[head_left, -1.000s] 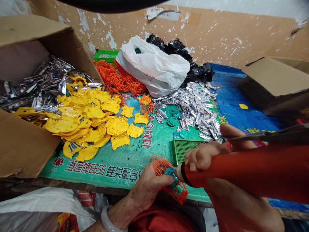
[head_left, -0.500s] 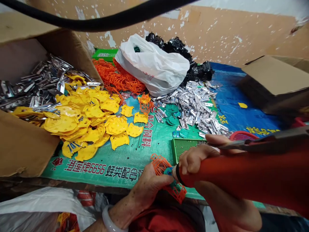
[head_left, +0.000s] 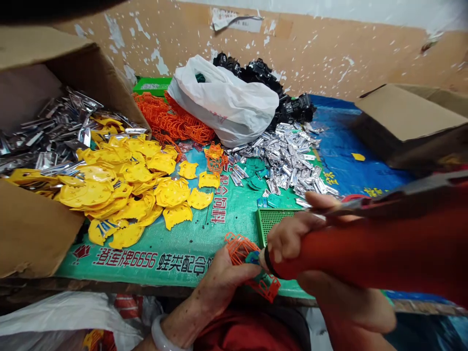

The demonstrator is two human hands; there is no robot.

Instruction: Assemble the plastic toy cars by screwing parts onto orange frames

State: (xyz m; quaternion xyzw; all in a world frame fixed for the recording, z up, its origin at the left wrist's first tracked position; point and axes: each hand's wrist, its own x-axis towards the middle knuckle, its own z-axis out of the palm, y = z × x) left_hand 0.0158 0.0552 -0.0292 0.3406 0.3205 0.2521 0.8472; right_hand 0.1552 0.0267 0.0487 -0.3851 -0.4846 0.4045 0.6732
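The left hand [head_left: 219, 278] is clamped on an orange plastic frame [head_left: 239, 248] with a teal piece [head_left: 252, 258], over the tabletop's [head_left: 146, 239] near edge, while the right hand [head_left: 292, 239] touches a red sleeve [head_left: 365, 248].

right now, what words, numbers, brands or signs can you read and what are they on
"澄莲牌6656 蛙类配合", near edge of the green sheet, next character cut off by the left hand
"配合饲料", sideways, mid green sheet
Red flower logo, same sheet, wordless
Unreadable: yellow writing on the blue sheet, red print on the white bag, torn wall paper
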